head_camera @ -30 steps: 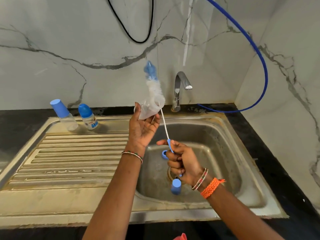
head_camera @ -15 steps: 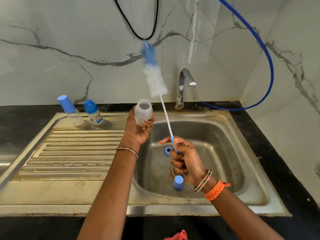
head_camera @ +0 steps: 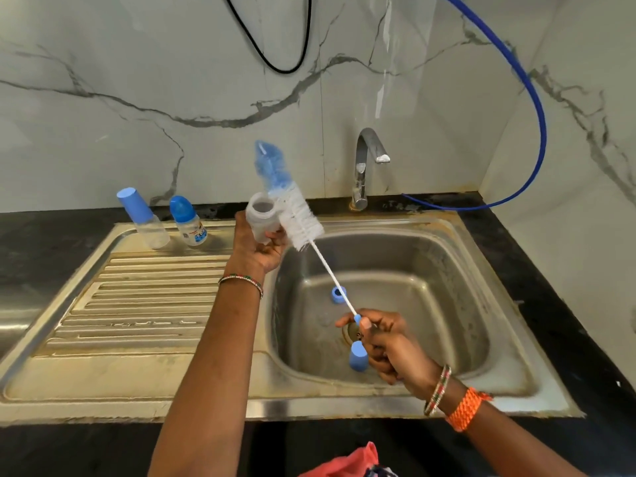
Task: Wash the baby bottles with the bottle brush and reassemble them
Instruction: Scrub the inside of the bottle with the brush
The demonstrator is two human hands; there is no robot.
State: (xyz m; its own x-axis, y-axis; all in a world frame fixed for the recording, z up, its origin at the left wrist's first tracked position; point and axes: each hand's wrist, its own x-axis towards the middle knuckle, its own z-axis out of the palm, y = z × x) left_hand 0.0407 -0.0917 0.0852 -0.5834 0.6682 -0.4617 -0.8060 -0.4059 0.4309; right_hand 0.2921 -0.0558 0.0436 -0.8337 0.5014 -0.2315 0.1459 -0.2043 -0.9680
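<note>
My left hand point(head_camera: 258, 251) grips an open clear baby bottle point(head_camera: 261, 220) over the sink's left rim, its mouth facing up toward me. My right hand point(head_camera: 387, 346) holds the handle of the bottle brush point(head_camera: 297, 220) above the basin. The brush's white and blue bristle head lies right beside the bottle's mouth, outside the bottle. A blue collar ring point(head_camera: 338, 294) and a blue cap point(head_camera: 358, 356) lie in the sink basin point(head_camera: 430, 304). Two assembled bottles, one with a blue cap point(head_camera: 142, 218) and one with a blue lid point(head_camera: 188, 220), stand at the back of the drainboard.
The chrome tap point(head_camera: 366, 166) stands behind the basin. A blue hose point(head_camera: 537, 132) loops along the right wall and a black cable point(head_camera: 285, 46) hangs on the marble wall. The ribbed drainboard point(head_camera: 144, 304) lies left. Red cloth point(head_camera: 347, 463) shows at the bottom edge.
The brush came out of the bottle, rose high, then dropped back so its head is beside the bottle's mouth. My left hand turned the bottle mouth-up.
</note>
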